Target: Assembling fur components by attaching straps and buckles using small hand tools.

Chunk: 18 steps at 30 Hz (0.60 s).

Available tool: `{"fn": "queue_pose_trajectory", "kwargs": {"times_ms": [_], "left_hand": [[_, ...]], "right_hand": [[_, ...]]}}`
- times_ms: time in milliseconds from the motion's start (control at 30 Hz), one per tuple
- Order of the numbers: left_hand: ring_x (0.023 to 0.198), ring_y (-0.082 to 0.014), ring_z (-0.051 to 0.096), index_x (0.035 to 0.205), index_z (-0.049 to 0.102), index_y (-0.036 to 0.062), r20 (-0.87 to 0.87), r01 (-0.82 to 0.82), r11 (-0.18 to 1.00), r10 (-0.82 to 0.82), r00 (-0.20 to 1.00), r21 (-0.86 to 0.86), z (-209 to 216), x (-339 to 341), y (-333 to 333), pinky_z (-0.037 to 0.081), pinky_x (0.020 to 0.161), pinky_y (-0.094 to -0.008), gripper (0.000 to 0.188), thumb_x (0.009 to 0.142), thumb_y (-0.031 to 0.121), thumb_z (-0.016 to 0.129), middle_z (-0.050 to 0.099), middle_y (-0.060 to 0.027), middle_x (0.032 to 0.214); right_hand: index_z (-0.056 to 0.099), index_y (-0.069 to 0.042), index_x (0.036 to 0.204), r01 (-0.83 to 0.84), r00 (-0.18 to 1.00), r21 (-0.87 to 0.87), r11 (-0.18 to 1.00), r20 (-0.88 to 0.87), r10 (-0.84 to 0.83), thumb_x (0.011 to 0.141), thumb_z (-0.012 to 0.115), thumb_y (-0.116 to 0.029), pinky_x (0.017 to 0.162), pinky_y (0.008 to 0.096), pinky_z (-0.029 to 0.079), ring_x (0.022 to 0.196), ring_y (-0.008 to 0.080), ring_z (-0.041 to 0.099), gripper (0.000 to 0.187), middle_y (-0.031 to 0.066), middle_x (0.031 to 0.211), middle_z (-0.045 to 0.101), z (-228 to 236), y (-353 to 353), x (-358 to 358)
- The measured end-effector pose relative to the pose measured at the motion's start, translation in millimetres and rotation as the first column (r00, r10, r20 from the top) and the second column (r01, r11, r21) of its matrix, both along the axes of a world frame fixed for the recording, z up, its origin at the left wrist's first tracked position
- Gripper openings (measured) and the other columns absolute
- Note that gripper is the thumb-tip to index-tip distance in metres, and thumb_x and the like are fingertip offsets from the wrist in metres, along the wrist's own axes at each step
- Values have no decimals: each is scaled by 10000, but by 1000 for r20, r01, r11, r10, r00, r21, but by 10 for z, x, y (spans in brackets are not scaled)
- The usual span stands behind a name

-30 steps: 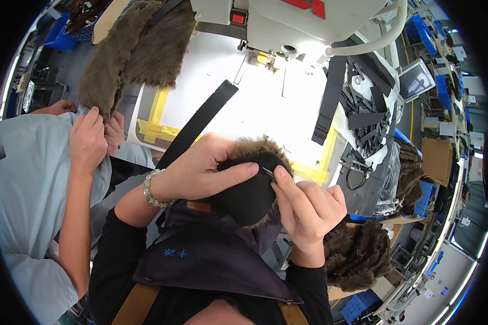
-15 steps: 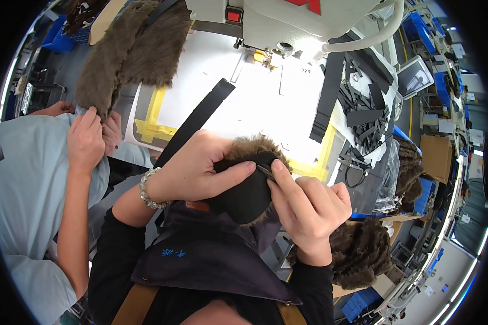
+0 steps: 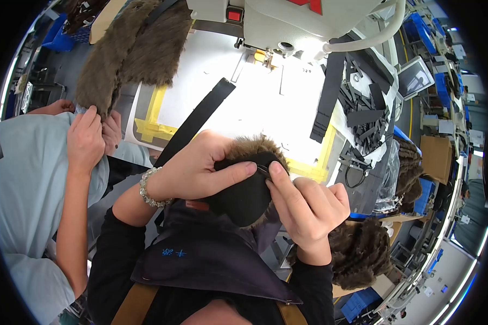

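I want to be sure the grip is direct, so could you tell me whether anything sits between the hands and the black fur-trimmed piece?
Nothing visible does. The left hand and right hand both touch the black fur-trimmed piece directly, pinching its upper edge from either side.

Matt black cloth pouch (image 3: 244,197), furry-edged

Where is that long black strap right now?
In the head view, the black strap lies slanted across the white table, just above the left hand and right of the yellow tape.
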<state>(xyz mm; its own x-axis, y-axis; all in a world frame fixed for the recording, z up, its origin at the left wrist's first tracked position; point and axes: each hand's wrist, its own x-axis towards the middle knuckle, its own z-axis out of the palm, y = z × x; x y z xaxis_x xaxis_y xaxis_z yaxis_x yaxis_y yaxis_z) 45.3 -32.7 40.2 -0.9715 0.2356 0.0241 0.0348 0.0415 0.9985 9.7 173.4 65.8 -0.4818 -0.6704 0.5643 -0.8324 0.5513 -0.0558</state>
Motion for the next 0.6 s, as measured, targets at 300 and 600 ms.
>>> {"fn": "queue_pose_trajectory", "kwargs": {"times_ms": [300, 600], "left_hand": [[631, -72, 534, 967, 615, -61, -27, -29, 998, 31, 999, 52, -2, -3, 17, 442, 582, -243, 237, 875, 149, 553, 628, -96, 703], [684, -77, 562, 1025, 605, -62, -11, 3, 1000, -2, 1000, 24, 17, -8, -4, 458, 621, -245, 262, 878, 147, 547, 646, -106, 757]], "right_hand": [[714, -140, 963, 26, 999, -73, 997, 30, -24, 582, 759, -118, 452, 256, 181, 446, 65, 361, 384, -76, 562, 402, -34, 15, -13], [684, -67, 1001, 281, 740, -507, 815, 655, 153, 608, 768, -63, 471, 215, 239, 523, 47, 392, 402, -26, 614, 478, -81, -34, -47]]}}
